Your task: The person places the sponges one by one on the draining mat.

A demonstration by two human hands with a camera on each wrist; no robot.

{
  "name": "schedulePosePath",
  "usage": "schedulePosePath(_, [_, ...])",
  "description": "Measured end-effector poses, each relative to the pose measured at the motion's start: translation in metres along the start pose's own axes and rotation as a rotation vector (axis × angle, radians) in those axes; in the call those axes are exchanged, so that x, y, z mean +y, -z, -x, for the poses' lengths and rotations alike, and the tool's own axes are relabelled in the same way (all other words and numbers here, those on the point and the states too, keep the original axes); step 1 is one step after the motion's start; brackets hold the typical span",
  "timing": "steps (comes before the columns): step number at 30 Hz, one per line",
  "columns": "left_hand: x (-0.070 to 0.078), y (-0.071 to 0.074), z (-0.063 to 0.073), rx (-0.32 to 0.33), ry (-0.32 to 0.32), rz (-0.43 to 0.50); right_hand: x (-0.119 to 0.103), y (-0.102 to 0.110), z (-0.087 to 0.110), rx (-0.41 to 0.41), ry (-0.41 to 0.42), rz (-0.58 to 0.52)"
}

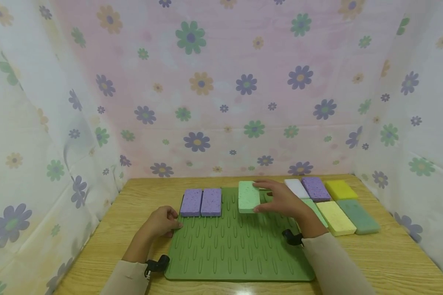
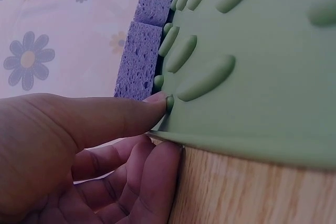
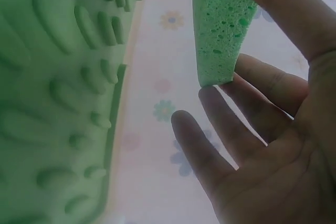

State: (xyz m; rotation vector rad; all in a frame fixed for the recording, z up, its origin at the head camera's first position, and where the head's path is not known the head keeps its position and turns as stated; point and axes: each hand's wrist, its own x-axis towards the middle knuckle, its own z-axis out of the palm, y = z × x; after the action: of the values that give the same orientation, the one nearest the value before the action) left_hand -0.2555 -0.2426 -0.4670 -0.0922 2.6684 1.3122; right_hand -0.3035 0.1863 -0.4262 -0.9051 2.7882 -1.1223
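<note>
A light green sponge (image 1: 249,197) is held above the far part of the ridged green mat (image 1: 240,254). My right hand (image 1: 280,199) pinches it at its right side, thumb on the near end and fingers at the far end. In the right wrist view the green sponge (image 3: 223,30) hangs clear of the mat. My left hand (image 1: 161,222) grips the mat's left edge, thumb on top and curled fingers against the side, as the left wrist view shows. Two purple sponges (image 1: 191,203) (image 1: 211,202) lie side by side at the mat's far left corner.
Right of the mat lie a white sponge (image 1: 296,188), a purple one (image 1: 315,189), a bright yellow one (image 1: 340,189), a pale yellow one (image 1: 336,218), a grey-green one (image 1: 358,216) and a light green one (image 1: 315,209) partly behind my right arm. A flowered curtain (image 1: 221,102) surrounds the wooden table (image 1: 398,262).
</note>
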Motion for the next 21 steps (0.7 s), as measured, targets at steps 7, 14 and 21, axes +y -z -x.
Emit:
schedulePosePath(7, [0.000,0.000,0.000,-0.001,-0.001,-0.001,0.004,-0.011,-0.009,0.000,-0.031,-0.054])
schedulePosePath(14, [0.000,0.000,0.000,0.000,0.008,-0.001,0.005,-0.019,-0.016,-0.004,-0.062,-0.067])
schedulePosePath(21, [0.003,0.001,0.001,-0.005,0.008,-0.007,0.003,-0.027,-0.023,-0.025,-0.091,-0.097])
